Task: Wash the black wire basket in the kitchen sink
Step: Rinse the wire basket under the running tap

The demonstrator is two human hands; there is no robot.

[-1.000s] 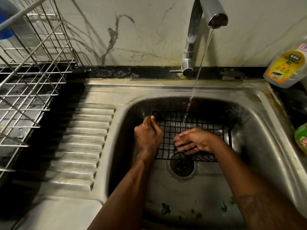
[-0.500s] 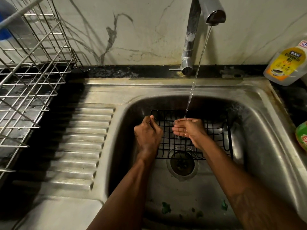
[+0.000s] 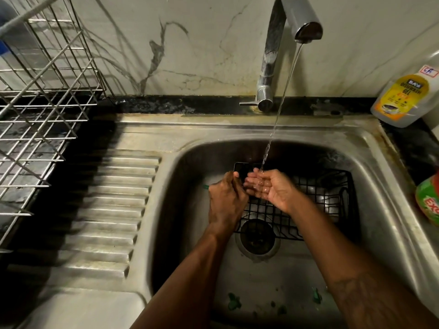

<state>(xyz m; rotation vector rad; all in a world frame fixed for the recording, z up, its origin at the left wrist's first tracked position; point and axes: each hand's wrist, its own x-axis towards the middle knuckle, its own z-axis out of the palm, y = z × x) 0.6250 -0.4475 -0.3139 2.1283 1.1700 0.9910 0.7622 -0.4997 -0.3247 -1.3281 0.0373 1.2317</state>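
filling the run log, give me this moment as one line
step: rinse | left hand: grips left rim of black wire basket | right hand: open, cupped under tap stream | basket: in sink, over drain

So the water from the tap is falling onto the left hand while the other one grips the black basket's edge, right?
Not quite. In the head view the stream lands in the cupped right hand; the left hand grips the black basket edge.
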